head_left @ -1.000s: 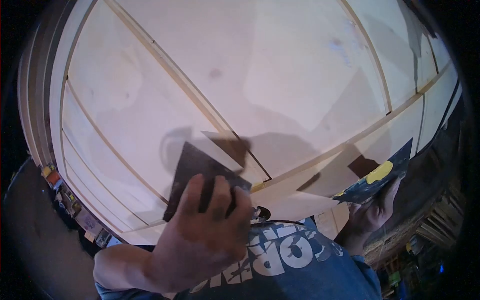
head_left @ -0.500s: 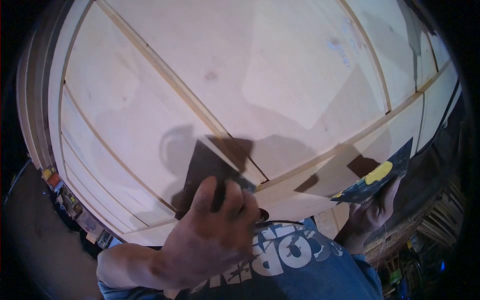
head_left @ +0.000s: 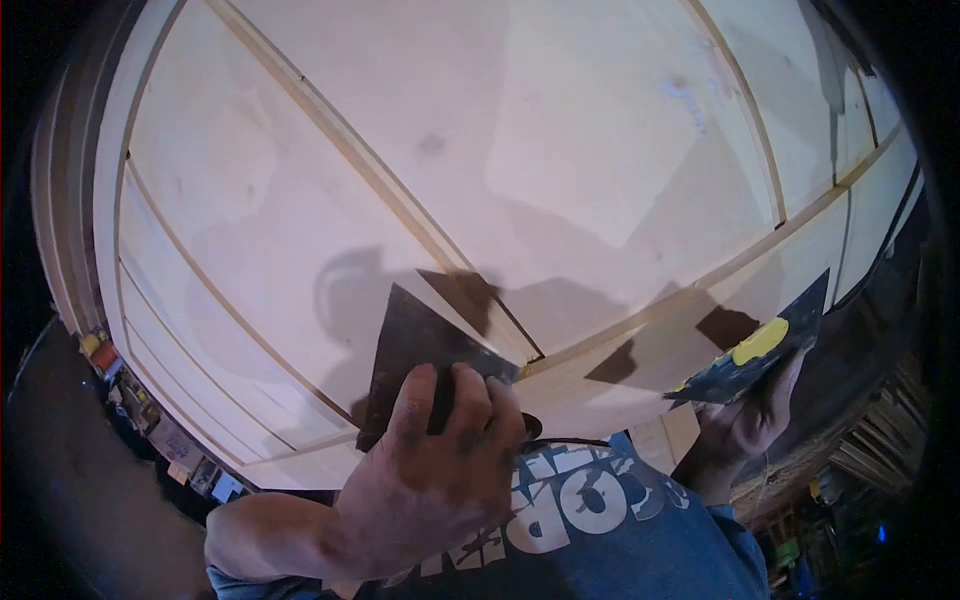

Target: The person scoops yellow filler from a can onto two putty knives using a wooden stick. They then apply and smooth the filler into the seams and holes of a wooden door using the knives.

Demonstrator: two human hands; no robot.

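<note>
My left hand grips a broad dark putty knife, fingers pressed on the face of its blade. A corner of that blade is right at the joint where a diagonal wooden strip meets the lower rail of a pale wooden panel. Off to the right, my right hand holds a second putty knife from below, its blade tilted up. A thick lump of yellow filler sits on that blade. Shadows of the hands and knives fall across the wood.
More wooden strips divide the panel. Bluish-white marks show at its upper right. Boxes and small items line the floor at the left. Stacked wood pieces lie at the lower right, beyond my blue shirt.
The view has shifted slightly. My left hand and its putty knife have moved a little to the right along the joint; the right hand's knife is nearly still.
</note>
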